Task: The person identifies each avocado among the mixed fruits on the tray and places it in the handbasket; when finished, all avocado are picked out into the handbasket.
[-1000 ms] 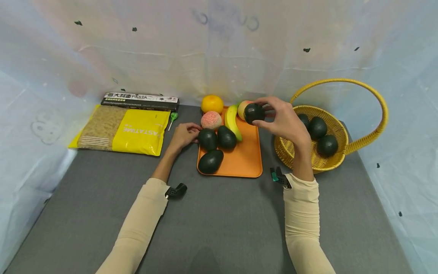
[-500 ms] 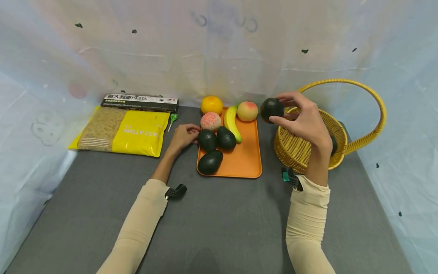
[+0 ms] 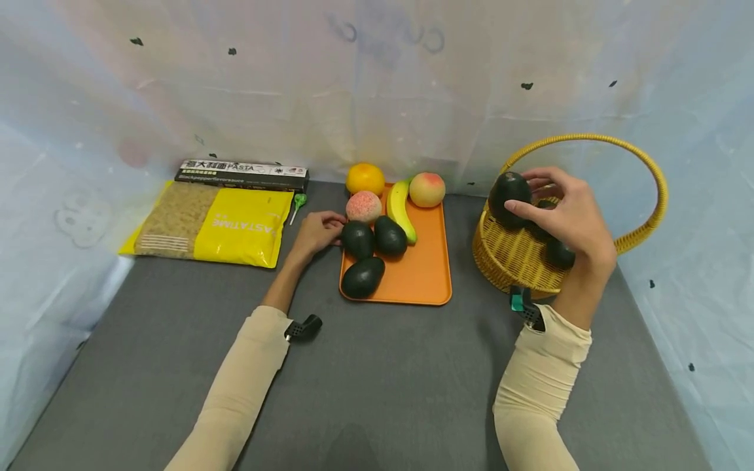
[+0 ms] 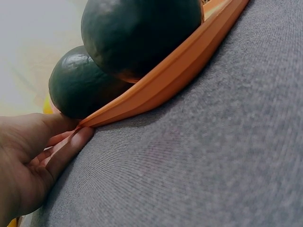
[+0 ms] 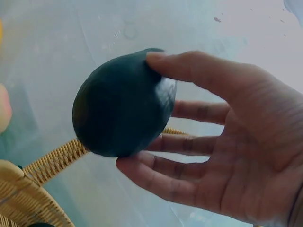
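My right hand [image 3: 568, 212] holds a dark green avocado [image 3: 506, 199] over the left part of the yellow wicker basket [image 3: 491, 258]. In the right wrist view, the thumb and fingertips grip that avocado [image 5: 120, 104] from one side. More avocados [image 3: 558, 255] lie in the basket, partly hidden behind the hand. My left hand [image 3: 317, 232] is at the left edge of the orange tray [image 3: 421, 271]. The left wrist view has its thumb and fingers pinching the tray rim [image 4: 151, 90], beside two avocados. Three avocados [image 3: 362, 278] lie on the tray's left side.
Also on the tray are a banana [image 3: 398, 209], a peach [image 3: 427, 190], a pinkish round fruit [image 3: 363, 207] and an orange [image 3: 365, 178]. A yellow pasta bag [image 3: 247, 226], a black pasta box [image 3: 241, 175] and a green lollipop [image 3: 300, 200] lie left. The basket handle [image 3: 658, 190] arches upward.
My right hand has carried the avocado rightward, from beside the peach at the tray's back right to above the basket. The left hand has stayed at the tray's edge.
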A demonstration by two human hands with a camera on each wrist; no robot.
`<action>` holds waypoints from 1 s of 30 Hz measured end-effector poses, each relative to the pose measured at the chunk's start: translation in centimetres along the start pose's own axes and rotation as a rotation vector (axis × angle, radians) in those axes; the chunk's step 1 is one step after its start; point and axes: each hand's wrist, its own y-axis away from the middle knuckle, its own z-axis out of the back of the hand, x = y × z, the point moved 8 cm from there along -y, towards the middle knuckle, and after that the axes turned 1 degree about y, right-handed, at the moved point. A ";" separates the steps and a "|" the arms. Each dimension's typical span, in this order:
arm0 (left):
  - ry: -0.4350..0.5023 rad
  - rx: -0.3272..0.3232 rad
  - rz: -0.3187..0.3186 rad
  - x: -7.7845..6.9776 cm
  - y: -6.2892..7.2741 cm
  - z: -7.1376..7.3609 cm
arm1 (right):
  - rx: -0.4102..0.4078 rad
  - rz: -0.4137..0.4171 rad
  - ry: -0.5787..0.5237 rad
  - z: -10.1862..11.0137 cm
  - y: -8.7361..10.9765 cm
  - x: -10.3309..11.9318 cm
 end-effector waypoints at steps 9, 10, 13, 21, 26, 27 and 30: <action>0.008 0.004 0.014 0.1 0.1 -0.1 | 0.008 -0.145 0.020 0.8 0.4 -2.2; 0.010 0.004 0.014 0.2 0.1 -0.1 | 0.008 -0.167 0.025 0.9 0.4 -2.6; 0.021 0.011 0.017 0.1 0.0 -0.2 | 0.030 -0.234 0.061 0.7 0.2 -3.6; 0.011 0.012 0.004 -0.2 -0.1 -0.3 | 0.192 -0.355 0.142 -1.3 -0.9 -6.2; 0.007 0.013 0.005 -0.2 0.0 -0.3 | 0.295 -0.426 0.150 -2.7 -1.3 -7.7; 0.007 0.011 0.005 -0.2 0.0 -0.3 | 0.310 -0.433 0.158 -2.8 -1.4 -7.9; 0.008 0.008 0.012 -0.1 0.1 -0.2 | 0.339 -0.440 0.180 -3.3 -1.5 -8.5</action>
